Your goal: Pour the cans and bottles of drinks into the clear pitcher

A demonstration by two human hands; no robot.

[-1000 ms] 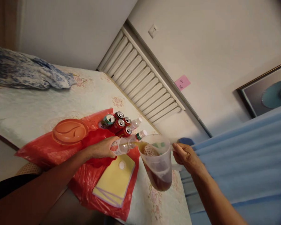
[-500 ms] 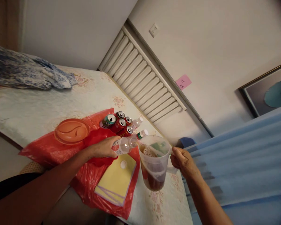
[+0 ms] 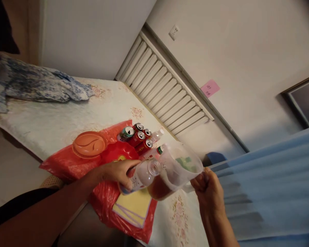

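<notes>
My left hand (image 3: 118,173) is closed around a clear plastic bottle (image 3: 141,176), held tilted with its open mouth toward the camera. My right hand (image 3: 208,187) grips the handle of a clear plastic jug (image 3: 175,171) with brown liquid in its bottom. The jug hangs over the table edge, its body right beside the bottle. Just behind them stand several red and green drink cans (image 3: 136,135) and two capped bottles (image 3: 158,142).
A red plastic bag (image 3: 67,164) covers the table's near corner, with an orange lid (image 3: 89,144) and yellow sheets (image 3: 134,207) on it. Blue patterned cloth (image 3: 28,84) lies at the table's far left. White slatted panel (image 3: 164,89) lines the wall. Blue fabric (image 3: 273,185) fills the right.
The bottle has swung away from the jug's rim and now sits lower, its mouth turned up. The jug has dropped and tilted further. The view has shifted right.
</notes>
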